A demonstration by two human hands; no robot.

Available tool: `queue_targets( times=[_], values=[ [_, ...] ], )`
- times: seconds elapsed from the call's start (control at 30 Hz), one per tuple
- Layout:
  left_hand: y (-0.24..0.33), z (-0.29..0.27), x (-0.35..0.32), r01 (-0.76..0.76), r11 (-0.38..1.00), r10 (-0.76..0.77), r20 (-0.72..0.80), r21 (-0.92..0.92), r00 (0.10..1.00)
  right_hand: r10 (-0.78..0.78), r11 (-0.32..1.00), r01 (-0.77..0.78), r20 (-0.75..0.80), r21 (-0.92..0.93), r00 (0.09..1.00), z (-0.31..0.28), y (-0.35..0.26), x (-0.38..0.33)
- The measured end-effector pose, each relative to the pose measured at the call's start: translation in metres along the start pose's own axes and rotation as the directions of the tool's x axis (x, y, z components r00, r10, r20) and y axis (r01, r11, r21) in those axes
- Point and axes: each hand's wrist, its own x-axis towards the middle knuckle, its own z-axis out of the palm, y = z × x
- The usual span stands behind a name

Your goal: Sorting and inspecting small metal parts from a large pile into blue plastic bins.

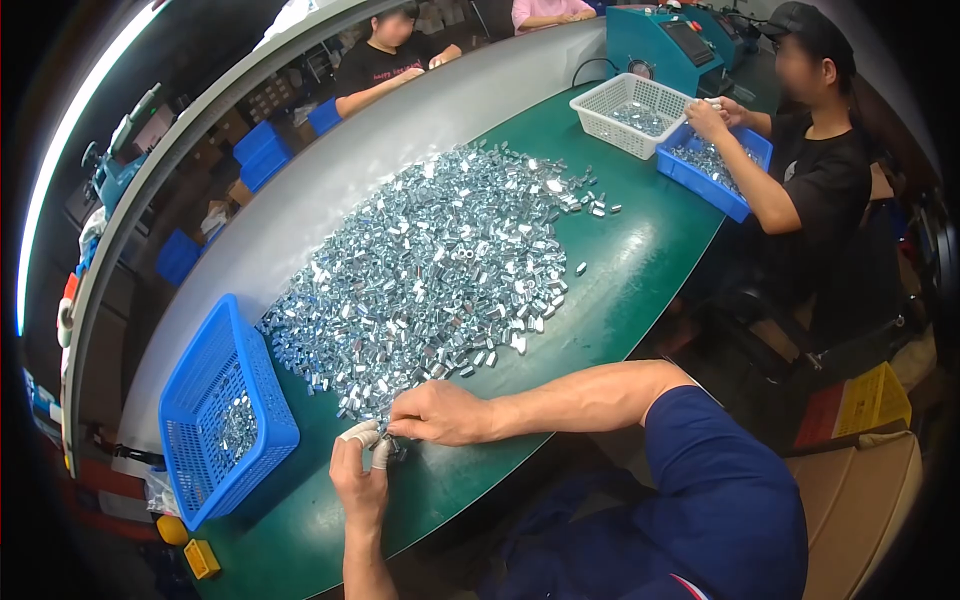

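Note:
At the near end of a big heap of small shiny metal pieces (440,270), my two hands meet. The pieces are short and tube-like, and a few show a hole in the end, like long nuts. My left hand (362,475) has white coverings on some fingers, which are bent and pinched together. My right hand (445,412) comes in from the right, its fingers closed against the left fingertips. A bit of shiny metal shows between the fingertips, but what each hand grips is mostly hidden. A few more pieces (398,453) lie just below the hands.
Left of the heap, a blue perforated basket (275,437) holds some metal pieces. Small yellow containers (201,560) sit at the table's near left. Across the green table (625,285), a co-worker handles parts above a blue tray (715,195) beside a white basket (590,118). A teal machine (650,45) stands behind.

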Motion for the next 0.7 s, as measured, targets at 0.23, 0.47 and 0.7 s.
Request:
queue_targets(
  times=[0.23, 0.47, 0.7],
  values=[
    [-0.013, -0.053, 0.018, -0.036, 0.961, 0.066, -0.103, 0.275, 0.993, -0.048, 0.99, 0.076, -0.218, 0.121, 0.975, -0.01, -0.005, 0.003],
    [-0.02, -0.098, 0.039, 0.082, 0.835, 0.09, -0.283, 0.544, 0.955, 0.006, 0.986, 0.03, -0.214, 0.167, 0.977, -0.014, -0.012, 0.005],
    [0.002, -0.026, -0.024, 0.118, 0.97, -0.165, 0.224, 0.211, 0.961, -0.001, 0.987, 0.034, -0.211, 0.155, 0.977, -0.01, -0.01, 0.002]
  ],
)
